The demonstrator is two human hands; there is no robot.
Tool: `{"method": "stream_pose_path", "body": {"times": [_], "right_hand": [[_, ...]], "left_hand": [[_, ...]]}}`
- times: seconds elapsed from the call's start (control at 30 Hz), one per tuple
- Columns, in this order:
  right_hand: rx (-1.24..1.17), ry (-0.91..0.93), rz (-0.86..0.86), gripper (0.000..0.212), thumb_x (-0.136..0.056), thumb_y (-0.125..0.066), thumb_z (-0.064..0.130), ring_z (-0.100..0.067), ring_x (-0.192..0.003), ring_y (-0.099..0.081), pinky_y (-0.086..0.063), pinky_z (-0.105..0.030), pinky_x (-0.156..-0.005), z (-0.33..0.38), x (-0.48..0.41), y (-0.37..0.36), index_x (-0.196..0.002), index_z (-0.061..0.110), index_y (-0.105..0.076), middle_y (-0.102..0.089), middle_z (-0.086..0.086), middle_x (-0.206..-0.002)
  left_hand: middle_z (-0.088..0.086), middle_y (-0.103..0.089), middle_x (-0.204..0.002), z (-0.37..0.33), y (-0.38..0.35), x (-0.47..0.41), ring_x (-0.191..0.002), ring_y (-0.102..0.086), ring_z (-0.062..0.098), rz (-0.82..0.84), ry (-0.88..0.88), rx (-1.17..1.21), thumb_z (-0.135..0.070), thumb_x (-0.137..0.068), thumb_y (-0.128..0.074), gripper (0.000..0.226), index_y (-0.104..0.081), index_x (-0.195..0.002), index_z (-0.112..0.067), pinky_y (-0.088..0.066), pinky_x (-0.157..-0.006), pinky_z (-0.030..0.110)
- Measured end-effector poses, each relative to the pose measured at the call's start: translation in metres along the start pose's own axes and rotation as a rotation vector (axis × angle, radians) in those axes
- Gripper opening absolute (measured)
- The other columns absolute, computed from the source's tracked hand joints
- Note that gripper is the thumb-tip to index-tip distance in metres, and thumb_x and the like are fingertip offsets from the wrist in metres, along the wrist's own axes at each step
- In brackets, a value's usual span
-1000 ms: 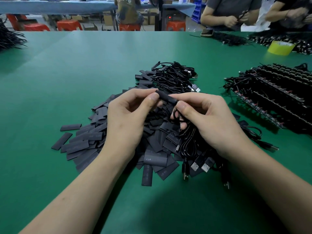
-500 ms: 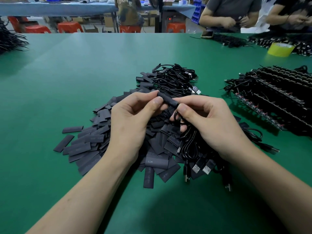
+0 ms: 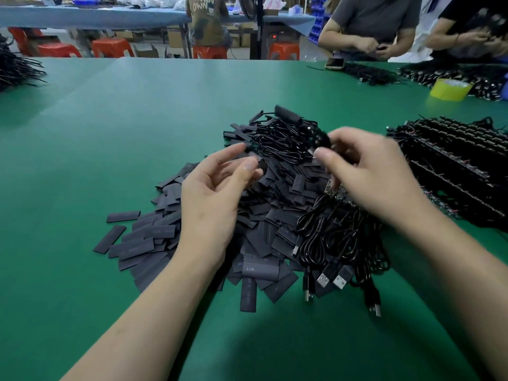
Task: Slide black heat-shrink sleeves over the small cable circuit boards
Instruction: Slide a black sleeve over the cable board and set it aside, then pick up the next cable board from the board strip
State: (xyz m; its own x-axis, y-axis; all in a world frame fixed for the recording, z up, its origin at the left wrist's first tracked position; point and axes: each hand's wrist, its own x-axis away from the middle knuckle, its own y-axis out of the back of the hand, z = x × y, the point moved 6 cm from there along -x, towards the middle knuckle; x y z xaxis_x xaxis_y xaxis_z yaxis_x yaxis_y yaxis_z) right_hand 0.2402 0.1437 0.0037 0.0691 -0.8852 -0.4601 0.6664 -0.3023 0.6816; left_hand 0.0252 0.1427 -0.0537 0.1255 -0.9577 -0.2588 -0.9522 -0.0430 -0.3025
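Observation:
A heap of flat black heat-shrink sleeves (image 3: 154, 237) lies on the green table (image 3: 110, 119) under my hands. My left hand (image 3: 217, 193) hovers over the heap with relaxed, spread fingers and holds nothing. My right hand (image 3: 371, 174), blurred, reaches forward and pinches a black cable loop (image 3: 322, 138) between thumb and forefinger. That cable's sleeved end (image 3: 286, 113) sticks out over the far pile of finished cables (image 3: 280, 141). A bundle of cables with USB plugs (image 3: 332, 243) lies below my right hand.
Rows of cables with bare boards (image 3: 453, 160) fill the right side. A yellow tape roll (image 3: 450, 89) and a phone (image 3: 334, 63) sit at the far right, where two people work. Another cable heap (image 3: 16, 70) lies far left.
My hands have parted. The left hand let go of the sleeve and opened. The right hand moved forward toward the far pile with the sleeved cable.

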Motion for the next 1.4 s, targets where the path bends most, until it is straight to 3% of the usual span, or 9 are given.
{"method": "stream_pose_path", "body": {"times": [0.13, 0.23, 0.4, 0.63, 0.73, 0.9, 1.03, 1.17, 1.4], "right_hand": [[0.260, -0.030, -0.014, 0.024, -0.096, -0.066, 0.042, -0.027, -0.082, -0.069, -0.057, -0.042, -0.079, -0.011, -0.077, -0.001, -0.107, 0.021, -0.072, -0.073, -0.003, -0.093], [0.408, -0.018, 0.023, 0.032, -0.095, -0.068, 0.041, -0.035, -0.107, -0.064, -0.052, -0.042, -0.091, -0.013, -0.137, -0.018, -0.117, 0.017, -0.071, -0.072, -0.012, -0.114], [0.509, -0.048, 0.189, 0.035, -0.097, -0.066, 0.037, -0.033, -0.119, -0.060, -0.047, -0.041, -0.099, -0.019, -0.169, -0.048, -0.129, 0.023, -0.066, -0.069, -0.008, -0.124], [0.389, -0.046, 0.162, 0.012, -0.094, -0.066, 0.033, -0.017, -0.086, -0.063, -0.044, -0.027, -0.072, -0.022, -0.083, -0.032, -0.093, 0.026, -0.075, -0.067, 0.012, -0.083], [0.493, -0.055, 0.138, 0.016, -0.092, -0.067, 0.043, -0.019, -0.088, -0.055, -0.042, -0.032, -0.072, -0.022, -0.034, -0.011, -0.082, 0.031, -0.068, -0.058, 0.014, -0.079], [0.635, -0.255, 0.418, 0.034, -0.094, -0.056, 0.061, -0.024, -0.094, -0.063, -0.055, -0.043, -0.087, -0.038, 0.004, -0.011, -0.096, 0.028, -0.067, -0.067, 0.002, -0.094], [0.624, -0.296, 0.421, 0.026, -0.095, -0.060, 0.053, -0.026, -0.102, -0.061, -0.052, -0.046, -0.093, -0.037, 0.003, -0.007, -0.099, 0.029, -0.066, -0.067, -0.001, -0.103], [0.670, -0.342, 0.402, 0.051, -0.094, -0.057, 0.058, -0.031, -0.120, -0.057, -0.048, -0.048, -0.102, -0.048, 0.007, -0.008, -0.127, 0.019, -0.062, -0.062, -0.008, -0.124], [0.441, -0.322, 0.248, 0.021, -0.095, -0.066, 0.039, -0.025, -0.096, -0.057, -0.048, -0.041, -0.085, -0.055, 0.007, 0.000, -0.102, 0.022, -0.057, -0.063, -0.001, -0.101]], "left_hand": [[0.006, -0.079, -0.098, -0.002, -0.004, 0.003, -0.090, -0.077, 0.019, 0.035, -0.037, -0.091, -0.014, -0.094, -0.071, 0.018, -0.072, -0.112, -0.011, -0.058, -0.085, 0.022], [0.004, -0.079, -0.095, -0.002, -0.007, 0.005, -0.089, -0.077, 0.019, 0.076, -0.043, -0.134, -0.015, -0.095, -0.071, 0.013, -0.074, -0.108, -0.013, -0.058, -0.085, 0.024], [0.003, -0.079, -0.094, -0.001, -0.008, 0.005, -0.089, -0.077, 0.020, 0.096, -0.041, -0.152, -0.016, -0.095, -0.071, 0.009, -0.076, -0.103, -0.017, -0.059, -0.087, 0.026], [0.001, -0.079, -0.094, 0.000, -0.010, 0.005, -0.088, -0.077, 0.018, 0.136, -0.063, -0.179, -0.019, -0.096, -0.070, 0.008, -0.076, -0.100, -0.020, -0.059, -0.086, 0.027], [0.000, -0.079, -0.094, 0.000, -0.013, 0.007, -0.089, -0.077, 0.018, 0.163, -0.074, -0.202, -0.021, -0.096, -0.070, 0.008, -0.077, -0.100, -0.021, -0.059, -0.086, 0.028], [0.000, -0.079, -0.094, 0.002, -0.014, 0.008, -0.089, -0.077, 0.017, 0.181, -0.090, -0.241, -0.021, -0.097, -0.069, 0.008, -0.077, -0.100, -0.020, -0.060, -0.088, 0.032], [0.000, -0.079, -0.093, 0.002, -0.014, 0.009, -0.089, -0.077, 0.016, 0.193, -0.094, -0.264, -0.020, -0.097, -0.069, 0.008, -0.077, -0.099, -0.018, -0.061, -0.088, 0.035], [-0.001, -0.079, -0.094, 0.003, -0.014, 0.008, -0.090, -0.077, 0.016, 0.196, -0.097, -0.275, -0.022, -0.096, -0.069, 0.009, -0.077, -0.100, -0.019, -0.061, -0.091, 0.041], [0.000, -0.079, -0.094, 0.005, -0.017, 0.008, -0.089, -0.077, 0.017, 0.220, -0.089, -0.297, -0.022, -0.096, -0.069, 0.009, -0.077, -0.099, -0.020, -0.060, -0.092, 0.039]]}}
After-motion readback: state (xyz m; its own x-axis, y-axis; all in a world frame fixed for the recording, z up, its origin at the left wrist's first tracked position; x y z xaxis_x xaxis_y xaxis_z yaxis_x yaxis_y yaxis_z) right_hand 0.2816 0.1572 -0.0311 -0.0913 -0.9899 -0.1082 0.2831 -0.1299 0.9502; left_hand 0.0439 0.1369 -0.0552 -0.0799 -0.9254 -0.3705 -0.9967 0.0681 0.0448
